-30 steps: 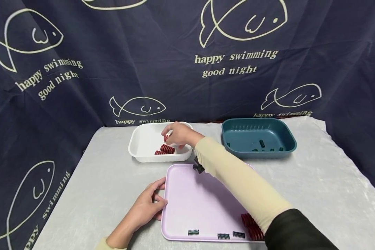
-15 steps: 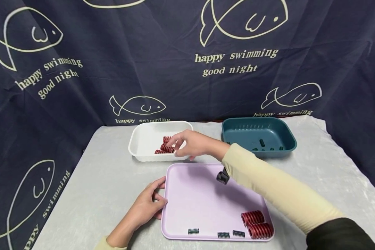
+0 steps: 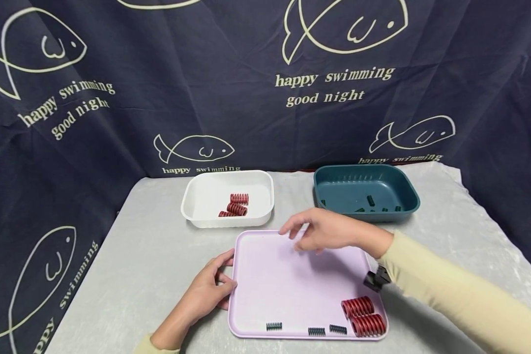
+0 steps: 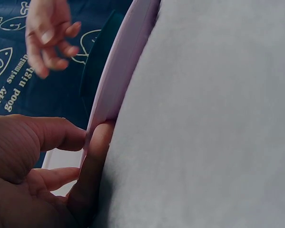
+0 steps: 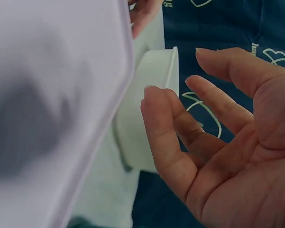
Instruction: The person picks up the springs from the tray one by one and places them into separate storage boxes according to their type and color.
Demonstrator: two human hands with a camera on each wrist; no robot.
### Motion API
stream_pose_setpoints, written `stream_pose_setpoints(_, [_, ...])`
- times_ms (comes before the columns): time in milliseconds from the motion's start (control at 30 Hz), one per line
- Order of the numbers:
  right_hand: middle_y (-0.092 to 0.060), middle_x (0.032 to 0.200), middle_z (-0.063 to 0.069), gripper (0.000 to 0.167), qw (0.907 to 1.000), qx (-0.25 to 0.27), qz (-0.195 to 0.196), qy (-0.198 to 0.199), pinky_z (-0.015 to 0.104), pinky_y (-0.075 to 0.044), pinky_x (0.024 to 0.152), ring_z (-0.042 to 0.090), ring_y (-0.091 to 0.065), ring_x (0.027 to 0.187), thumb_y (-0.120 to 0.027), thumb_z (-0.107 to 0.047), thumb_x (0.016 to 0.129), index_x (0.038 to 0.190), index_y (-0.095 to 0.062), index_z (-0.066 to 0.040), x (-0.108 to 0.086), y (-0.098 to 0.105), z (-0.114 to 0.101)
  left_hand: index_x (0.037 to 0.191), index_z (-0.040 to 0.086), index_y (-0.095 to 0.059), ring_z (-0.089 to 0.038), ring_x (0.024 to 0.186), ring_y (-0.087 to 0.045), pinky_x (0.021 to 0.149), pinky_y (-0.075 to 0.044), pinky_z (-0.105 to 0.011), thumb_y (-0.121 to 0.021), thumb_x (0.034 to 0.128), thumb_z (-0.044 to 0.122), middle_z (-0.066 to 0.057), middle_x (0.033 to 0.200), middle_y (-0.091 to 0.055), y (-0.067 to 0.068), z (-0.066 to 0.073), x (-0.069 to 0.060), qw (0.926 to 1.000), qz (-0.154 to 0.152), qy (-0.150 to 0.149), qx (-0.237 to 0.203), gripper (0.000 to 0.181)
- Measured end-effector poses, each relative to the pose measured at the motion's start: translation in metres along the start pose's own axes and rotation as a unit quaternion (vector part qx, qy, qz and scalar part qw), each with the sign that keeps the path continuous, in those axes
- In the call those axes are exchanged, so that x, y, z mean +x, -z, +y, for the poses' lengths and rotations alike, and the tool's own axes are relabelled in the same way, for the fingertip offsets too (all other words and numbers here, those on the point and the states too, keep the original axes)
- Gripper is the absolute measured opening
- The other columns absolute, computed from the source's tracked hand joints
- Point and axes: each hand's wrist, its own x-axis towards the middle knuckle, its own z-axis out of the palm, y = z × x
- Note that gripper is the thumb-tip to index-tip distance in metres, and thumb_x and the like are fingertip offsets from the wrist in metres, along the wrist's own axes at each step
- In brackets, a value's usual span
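My left hand (image 3: 205, 291) grips the left edge of the lilac tray (image 3: 287, 280); in the left wrist view its thumb and fingers pinch the tray's rim (image 4: 114, 76). Above the tray's upper part hovers my right hand (image 3: 325, 230), fingers loosely bent and holding nothing, as the right wrist view also shows of the hand (image 5: 218, 137). Two large red springs (image 3: 357, 307) lie in the tray's lower right corner. Along its near edge are three small dark green springs (image 3: 274, 326).
A white bin (image 3: 203, 199) at the back left holds three red springs (image 3: 236, 209). At the back right stands a dark teal bin (image 3: 358, 179) with several small green springs (image 3: 370, 200). Behind the table hangs a navy curtain (image 3: 248, 98) with fish drawings.
My right hand has moved from the white bin rightward and nearer, to above the lilac tray, with nothing in it. My left hand has stayed on the tray's edge.
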Motion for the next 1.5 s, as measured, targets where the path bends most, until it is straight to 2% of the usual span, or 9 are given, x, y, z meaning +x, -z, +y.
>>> stream_pose_setpoints(200, [-0.067,0.110,0.016,0.037,0.9993,0.031,-0.018,-0.009,0.032,-0.056,0.051,0.034,-0.070,0.074,-0.076,-0.002,0.087,0.124,-0.071,-0.005,-0.033,-0.006,0.023,0.155,0.008,-0.043,-0.024,0.090,-0.061,0.048,-0.061,-0.042,-0.068,0.0878,-0.007,-0.015,0.140,-0.048,0.000,0.000,0.001,1.0000,-0.001,0.003,0.001,0.074])
stream_pose_setpoints(467, [-0.068,0.106,0.018,0.035,0.9970,0.061,-0.043,-0.021,0.025,-0.054,0.053,0.022,-0.068,0.073,-0.075,-0.002,0.087,0.122,-0.071,-0.003,-0.060,-0.020,0.039,0.155,0.009,-0.044,-0.024,0.091,-0.060,0.048,-0.061,-0.041,-0.069,0.0875,-0.006,-0.014,0.140,-0.049,0.000,0.000,0.000,1.0000,0.004,0.005,0.004,0.073])
stream_pose_setpoints(733, [-0.071,0.104,0.011,0.033,0.9967,0.054,-0.058,0.012,0.024,-0.058,0.072,0.015,-0.070,0.084,-0.073,0.000,0.088,0.121,-0.071,-0.004,-0.087,-0.020,0.052,0.155,0.008,-0.044,-0.024,0.090,-0.060,0.048,-0.061,-0.041,-0.068,0.0881,-0.006,-0.014,0.140,-0.048,0.000,-0.001,0.000,1.0000,0.000,0.001,-0.001,0.073])
stream_pose_setpoints(967, [-0.067,0.102,0.015,0.033,0.9918,0.109,-0.063,-0.020,0.025,-0.054,0.048,0.010,-0.064,0.071,-0.070,0.003,0.090,0.122,-0.070,-0.003,-0.111,-0.018,0.068,0.155,0.008,-0.044,-0.024,0.089,-0.061,0.048,-0.061,-0.041,-0.068,0.0882,-0.005,-0.015,0.139,-0.048,0.000,-0.002,0.000,1.0000,0.000,-0.004,0.004,0.073])
stream_pose_setpoints(1167, [-0.067,0.087,0.007,0.032,0.9886,0.136,-0.062,-0.017,0.023,-0.052,0.046,0.006,-0.058,0.065,-0.071,0.002,0.091,0.123,-0.070,-0.003,-0.123,-0.023,0.081,0.155,0.007,-0.044,-0.024,0.089,-0.062,0.047,-0.061,-0.042,-0.068,0.0885,-0.006,-0.016,0.138,-0.048,0.000,-0.002,0.000,1.0000,0.001,-0.004,0.003,0.072])
stream_pose_setpoints(1300, [-0.066,0.091,0.004,0.034,0.9939,0.100,-0.046,-0.005,0.024,-0.053,0.050,0.007,-0.059,0.071,-0.074,0.002,0.088,0.120,-0.072,-0.008,-0.125,-0.028,0.084,0.155,0.008,-0.044,-0.024,0.089,-0.062,0.048,-0.061,-0.041,-0.068,0.0883,-0.006,-0.015,0.138,-0.048,0.000,-0.001,0.000,1.0000,0.003,-0.002,0.004,0.072])
stream_pose_setpoints(1500, [-0.068,0.102,-0.008,0.037,0.9996,0.008,-0.028,0.004,0.026,-0.051,0.078,0.008,-0.059,0.094,-0.077,-0.001,0.083,0.116,-0.075,-0.018,-0.124,-0.035,0.082,0.155,0.008,-0.044,-0.024,0.088,-0.062,0.047,-0.060,-0.042,-0.068,0.0882,-0.006,-0.015,0.138,-0.048,0.000,-0.001,0.000,1.0000,0.002,0.001,-0.001,0.072])
